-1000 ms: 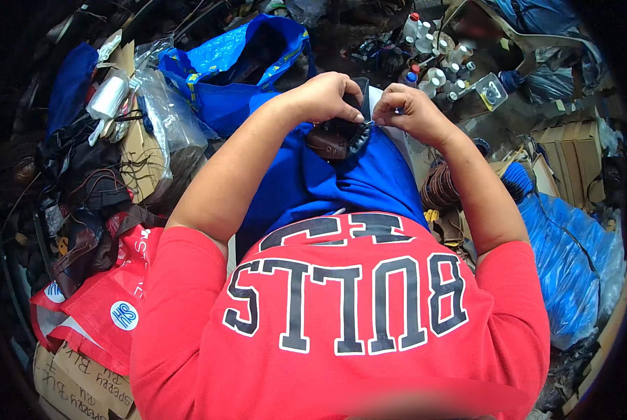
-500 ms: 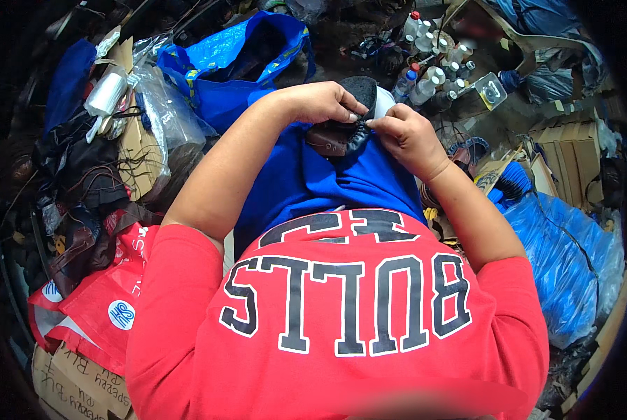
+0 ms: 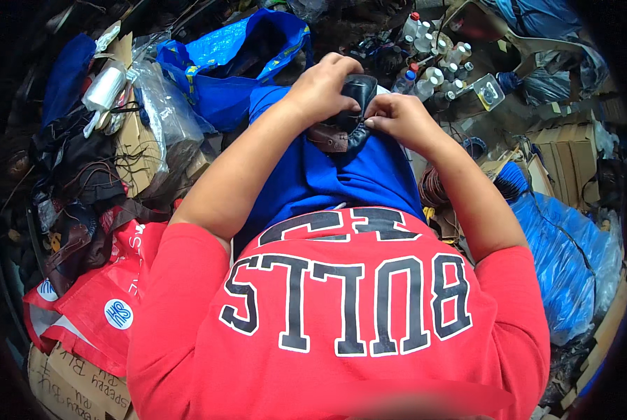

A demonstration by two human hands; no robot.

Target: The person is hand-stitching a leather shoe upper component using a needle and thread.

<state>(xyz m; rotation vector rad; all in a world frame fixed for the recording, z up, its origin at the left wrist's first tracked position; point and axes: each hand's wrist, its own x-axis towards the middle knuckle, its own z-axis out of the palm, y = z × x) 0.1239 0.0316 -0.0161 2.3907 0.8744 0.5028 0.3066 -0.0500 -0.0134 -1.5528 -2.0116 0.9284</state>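
Shoe (image 3: 348,115) sits gripped between left hand (image 3: 324,87) and right hand (image 3: 397,119).

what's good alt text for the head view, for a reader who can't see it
Seen from above, a person's left hand and right hand grip a dark leather shoe on a blue-clad lap, with a blue bag, small bottles and cardboard around.

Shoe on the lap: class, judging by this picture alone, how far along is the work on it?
Done: cannot tell; no finished seam or repair shows. In hand: the left hand clasps the dark shoe from above while the right hand pinches its edge, both on the blue-clad lap. Left: unclear; the bottles beyond stand untouched.
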